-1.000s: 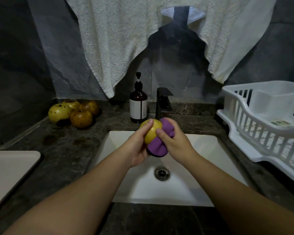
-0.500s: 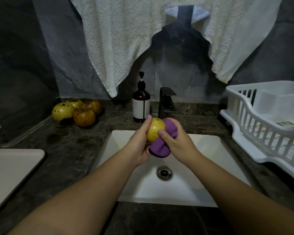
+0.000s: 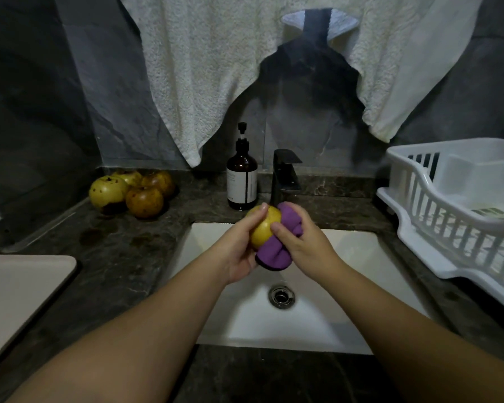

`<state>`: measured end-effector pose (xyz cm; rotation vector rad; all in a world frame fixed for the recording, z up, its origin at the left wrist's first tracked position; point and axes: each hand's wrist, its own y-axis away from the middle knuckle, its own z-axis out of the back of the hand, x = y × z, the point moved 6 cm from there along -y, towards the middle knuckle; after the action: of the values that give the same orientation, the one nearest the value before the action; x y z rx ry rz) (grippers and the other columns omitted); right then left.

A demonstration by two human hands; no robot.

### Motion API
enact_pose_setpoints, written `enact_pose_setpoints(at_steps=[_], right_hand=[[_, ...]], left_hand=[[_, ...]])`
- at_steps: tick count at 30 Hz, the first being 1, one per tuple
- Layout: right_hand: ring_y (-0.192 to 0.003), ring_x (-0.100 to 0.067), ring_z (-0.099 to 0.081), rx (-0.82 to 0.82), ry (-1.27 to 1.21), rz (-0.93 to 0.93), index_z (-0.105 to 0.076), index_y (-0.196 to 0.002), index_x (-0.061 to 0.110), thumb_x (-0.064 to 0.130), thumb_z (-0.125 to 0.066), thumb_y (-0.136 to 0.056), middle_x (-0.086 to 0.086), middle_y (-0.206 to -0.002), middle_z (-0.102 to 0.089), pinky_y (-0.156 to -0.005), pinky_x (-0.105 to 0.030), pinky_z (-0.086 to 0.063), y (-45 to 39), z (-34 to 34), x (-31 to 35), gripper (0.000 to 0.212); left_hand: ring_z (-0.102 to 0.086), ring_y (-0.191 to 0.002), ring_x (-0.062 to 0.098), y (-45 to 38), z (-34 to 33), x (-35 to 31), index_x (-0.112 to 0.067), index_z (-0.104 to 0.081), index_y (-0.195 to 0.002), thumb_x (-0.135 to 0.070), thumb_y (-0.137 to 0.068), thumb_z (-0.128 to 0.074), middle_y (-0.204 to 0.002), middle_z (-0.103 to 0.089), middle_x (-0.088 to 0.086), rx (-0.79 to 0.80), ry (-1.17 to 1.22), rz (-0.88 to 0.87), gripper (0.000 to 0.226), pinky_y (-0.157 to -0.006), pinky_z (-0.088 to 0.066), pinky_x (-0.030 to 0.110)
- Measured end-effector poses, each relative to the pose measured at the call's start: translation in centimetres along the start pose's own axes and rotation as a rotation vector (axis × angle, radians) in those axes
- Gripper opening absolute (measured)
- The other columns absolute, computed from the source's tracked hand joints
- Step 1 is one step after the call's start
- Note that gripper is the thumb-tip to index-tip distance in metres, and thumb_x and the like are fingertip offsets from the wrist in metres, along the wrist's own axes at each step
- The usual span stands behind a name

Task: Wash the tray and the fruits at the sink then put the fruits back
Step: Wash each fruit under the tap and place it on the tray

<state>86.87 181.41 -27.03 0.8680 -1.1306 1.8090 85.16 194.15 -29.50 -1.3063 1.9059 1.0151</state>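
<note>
Fruit in hand: round yellow-green fruit (image 3: 264,229), held over the white rectangular sink basin (image 3: 346,257), just in front of the black tap (image 3: 284,175).
Left hand (image 3: 239,251): fingers curled round the fruit from the left, fingertips over its top.
Right hand (image 3: 300,242): clamped on a bunched purple cloth (image 3: 274,251), pressing it to the fruit's right side, thumb on the fruit's skin.
Change: from a second ago, more yellow skin shows and the cloth sits lower and further right; thumb has slid across. Reads as a rubbing stroke with the fruit turned in the grip. The whole scene also sits differently in frame, so the head moved too.
Meaning: one fruit mid-scrub, not yet rinsed or set down. No water visible from the tap.
Waiting fruits: cluster of spotted yellow and brown fruits (image 3: 134,190) on the counter, back left; washed or not, cannot tell.
Tray: pale flat rounded-corner tray (image 3: 26,283) at far left, bare where visible.
Surface: dark mottled stone counter (image 3: 122,251), patchy marks near the fruits.
Room: dim; grey slab wall, cream towel (image 3: 204,68) hanging above, brown pump bottle (image 3: 242,178) beside the tap, white plastic dish rack (image 3: 454,210) at right.
</note>
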Motion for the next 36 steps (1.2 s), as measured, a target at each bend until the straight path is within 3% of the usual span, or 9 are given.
enact_pose_setpoints(at_steps=[5,10,13,15,18,23,29,33,36], right_hand=[[-0.121,0.001,-0.053,0.037,0.087,0.057,-0.043,-0.147,0.041,0.053,-0.069,-0.090,0.014,-0.136,-0.047,-0.090,-0.009,-0.047,0.3,-0.4,0.2,0.064],[-0.122,-0.011,-0.058,0.005,-0.037,-0.003,-0.043,-0.147,0.034,0.057,-0.066,-0.085,0.006,-0.136,-0.056,-0.103,-0.034,-0.052,0.2,0.1,0.4,0.070],[-0.120,0.005,-0.053,-0.012,0.084,0.099,-0.043,-0.145,0.045,0.063,-0.066,-0.087,0.030,-0.130,-0.047,-0.096,-0.014,-0.049,0.6,-0.1,1.4,0.064],[-0.119,0.005,-0.053,-0.021,0.059,0.097,-0.042,-0.145,0.046,0.059,-0.066,-0.090,0.028,-0.130,-0.047,-0.091,-0.012,-0.049,0.5,0.2,1.3,0.061],[-0.116,-0.008,-0.061,-0.046,-0.070,-0.055,-0.050,-0.136,0.042,0.055,-0.060,-0.093,0.007,-0.128,-0.061,-0.093,-0.024,-0.050,0.3,0.6,0.0,0.046],[-0.109,-0.006,-0.066,-0.126,-0.241,-0.184,-0.058,-0.117,0.046,0.049,-0.056,-0.101,0.009,-0.119,-0.068,-0.088,-0.024,-0.052,0.2,1.1,-1.2,0.016],[-0.106,-0.002,-0.065,-0.220,-0.249,-0.098,-0.049,-0.133,0.041,0.042,-0.076,-0.089,0.012,-0.125,-0.062,-0.077,-0.018,-0.056,0.7,1.8,0.2,0.051],[-0.112,0.000,-0.057,-0.140,0.087,0.012,-0.055,-0.138,0.035,0.039,-0.084,-0.081,0.018,-0.128,-0.055,-0.089,-0.021,-0.054,1.0,1.1,1.5,0.064],[-0.116,0.001,-0.054,-0.067,0.187,0.094,-0.060,-0.137,0.028,0.023,-0.082,-0.083,0.015,-0.130,-0.052,-0.092,-0.009,-0.047,1.2,0.8,1.9,0.059]], left_hand=[[-0.077,-0.103,0.025,0.1,0.2,0.3,-0.013,-0.071,-0.127,-0.052,-0.077,-0.077,-0.117,-0.077,0.015,0.008,-0.042,0.042,0.063,-0.078,-0.065,0.037],[-0.074,-0.112,0.026,0.1,0.0,0.4,-0.013,-0.070,-0.132,-0.063,-0.073,-0.075,-0.124,-0.075,0.015,0.031,-0.074,0.083,0.077,-0.087,-0.064,0.039],[-0.076,-0.107,0.026,0.2,0.0,0.5,-0.012,-0.074,-0.124,-0.062,-0.074,-0.078,-0.123,-0.075,0.016,0.069,-0.070,0.107,0.071,-0.081,-0.064,0.038],[-0.077,-0.104,0.028,0.1,0.0,0.1,-0.009,-0.074,-0.123,-0.061,-0.076,-0.076,-0.121,-0.075,0.019,0.055,0.014,0.075,0.071,-0.078,-0.065,0.040],[-0.074,-0.110,0.033,-0.4,0.4,-0.2,-0.003,-0.067,-0.131,-0.069,-0.086,-0.065,-0.123,-0.073,0.023,-0.004,0.176,0.038,0.080,-0.089,-0.063,0.048],[-0.072,-0.114,0.035,-0.5,1.3,0.0,-0.002,-0.066,-0.132,-0.073,-0.089,-0.060,-0.124,-0.072,0.023,-0.050,0.270,0.075,0.083,-0.099,-0.058,0.048],[-0.079,-0.090,0.035,-0.3,0.6,0.0,0.003,-0.065,-0.126,-0.050,-0.090,-0.071,-0.115,-0.075,0.024,-0.047,0.296,0.062,0.064,-0.070,-0.066,0.047],[-0.077,-0.098,0.036,-0.1,0.0,-0.1,0.002,-0.067,-0.126,-0.045,-0.076,-0.077,-0.119,-0.073,0.025,0.013,0.253,0.057,0.070,-0.082,-0.064,0.050],[-0.076,-0.097,0.036,-0.3,0.6,-0.4,0.001,-0.064,-0.132,-0.049,-0.078,-0.078,-0.118,-0.073,0.024,-0.045,0.287,0.012,0.075,-0.086,-0.064,0.043]])
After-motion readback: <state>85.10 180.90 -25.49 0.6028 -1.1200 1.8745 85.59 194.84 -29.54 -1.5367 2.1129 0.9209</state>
